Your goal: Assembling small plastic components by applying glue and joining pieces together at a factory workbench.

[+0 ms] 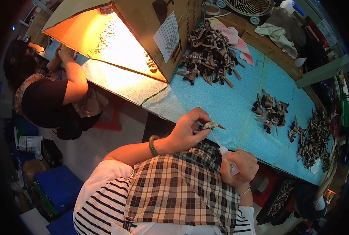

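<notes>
My left hand (189,131), with a bangle at its wrist, pinches a small figurine (210,125) near the table's front edge. The piece is pale and dark, and a brown stick-like part juts out to its right. In my right hand (240,166) is a small white glue bottle (229,160), my fingers wrapped round it. Its long thin nozzle points up and left, the tip close to the figurine; whether they touch I cannot tell. Beyond my hands on the blue tabletop (217,96) lies a small group of similar figurines (271,111).
A lamp-lit cardboard box (143,23) stands at the far left. Beside it rises a large figurine pile (209,55); another heap of small dark parts (315,137) lies at the right. A fan (249,7) is at the back. A co-worker (51,98) sits at the left.
</notes>
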`<state>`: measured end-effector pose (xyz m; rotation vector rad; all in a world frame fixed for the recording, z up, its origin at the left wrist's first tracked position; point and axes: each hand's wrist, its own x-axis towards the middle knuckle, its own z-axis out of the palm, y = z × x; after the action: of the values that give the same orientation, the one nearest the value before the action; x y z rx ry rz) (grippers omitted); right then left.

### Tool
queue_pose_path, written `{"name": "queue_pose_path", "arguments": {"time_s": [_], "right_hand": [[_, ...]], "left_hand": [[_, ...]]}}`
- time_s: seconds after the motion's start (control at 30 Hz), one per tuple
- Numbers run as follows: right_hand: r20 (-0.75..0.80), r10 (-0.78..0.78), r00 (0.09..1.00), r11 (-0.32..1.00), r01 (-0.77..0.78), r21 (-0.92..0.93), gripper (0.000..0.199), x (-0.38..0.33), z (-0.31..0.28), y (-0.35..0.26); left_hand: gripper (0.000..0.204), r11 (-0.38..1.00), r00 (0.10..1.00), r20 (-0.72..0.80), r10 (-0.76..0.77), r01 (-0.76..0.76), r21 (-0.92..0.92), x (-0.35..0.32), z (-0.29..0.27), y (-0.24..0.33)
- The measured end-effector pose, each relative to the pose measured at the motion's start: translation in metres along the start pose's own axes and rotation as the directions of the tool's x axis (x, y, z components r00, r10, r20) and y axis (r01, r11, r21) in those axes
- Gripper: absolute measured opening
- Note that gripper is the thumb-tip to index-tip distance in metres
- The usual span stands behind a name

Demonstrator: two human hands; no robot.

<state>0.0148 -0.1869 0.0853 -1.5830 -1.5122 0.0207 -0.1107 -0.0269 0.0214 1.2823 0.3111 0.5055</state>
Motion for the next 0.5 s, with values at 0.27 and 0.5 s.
{"name": "queue_pose_path", "arguments": {"time_s": [0.27,0.5], "right_hand": [[0.026,0.006,1.0,1.0,-0.006,0.003,0.018,-0.0015,-0.0012,0.0009],[0.034,-0.003,0.999,1.0,0.003,0.01,0.019,-0.0007,-0.0017,0.0003]], "left_hand": [[0.022,1.0,1.0,0.004,-0.012,0.012,-0.019,0.0004,0.0006,0.001],[0.021,1.0,1.0,0.001,-0.003,0.003,-0.008,0.0008,0.0005,0.0009]]}}
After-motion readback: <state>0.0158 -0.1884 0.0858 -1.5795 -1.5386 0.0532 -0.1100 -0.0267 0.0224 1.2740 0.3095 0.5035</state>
